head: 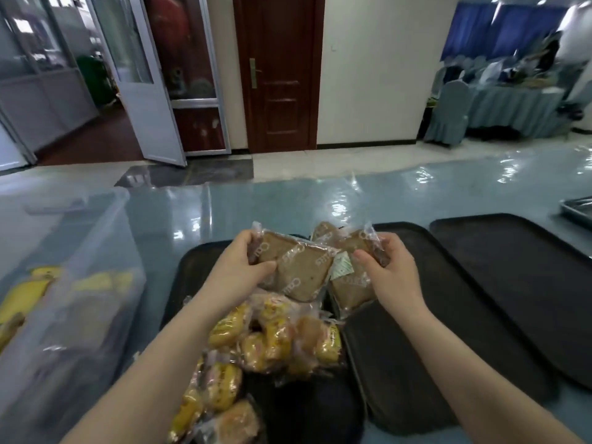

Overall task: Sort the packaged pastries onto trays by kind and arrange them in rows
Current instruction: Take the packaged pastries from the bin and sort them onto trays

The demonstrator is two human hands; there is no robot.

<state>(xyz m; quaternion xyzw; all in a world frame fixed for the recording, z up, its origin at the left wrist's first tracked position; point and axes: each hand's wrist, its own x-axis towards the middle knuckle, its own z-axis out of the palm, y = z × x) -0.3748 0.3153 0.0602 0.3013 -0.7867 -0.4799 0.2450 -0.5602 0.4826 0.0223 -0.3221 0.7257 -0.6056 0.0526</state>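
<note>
My left hand (245, 262) grips a clear packet of brown bread slices (296, 272) above the left black tray (189, 267). Just to its right, my right hand (389, 270) holds another brown bread packet (347, 288) over the gap between the left tray and the middle black tray (432, 363). Both packets overlap at the centre. Below my hands a heap of yellow packaged pastries (266, 341) lies on the left tray and runs down to the bottom edge. A third black tray (519, 277) sits at the right.
A clear plastic bin (64, 299) holding yellow packets stands at the left on the blue plastic-covered table (288, 200). A metal tray corner (578, 209) shows at the far right edge. Beyond the table are a brown door, a glass door and draped tables.
</note>
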